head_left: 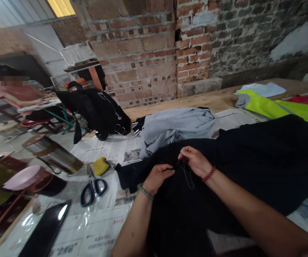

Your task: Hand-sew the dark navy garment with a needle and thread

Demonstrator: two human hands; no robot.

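A dark garment [261,153] spreads over the table in front of me and down toward my body. My left hand [158,176], with a green bead bracelet at the wrist, pinches a fold of it between thumb and fingers. Just to the right, my right hand [194,160] is closed in a pinch on a thin sewing needle [178,161]. Pale thread [188,178] hangs in a loop below that hand, against the dark cloth. A red bracelet circles the right wrist. The needle's tip is too small to make out clearly.
Scissors [93,191], a yellow sponge [101,166], a steel flask [55,155] and a phone [45,230] lie at left on newspaper [97,228]. Beyond are a black bag [95,110], grey clothing [179,123] and a yellow-green garment [266,103]. A person [15,89] sits at another table.
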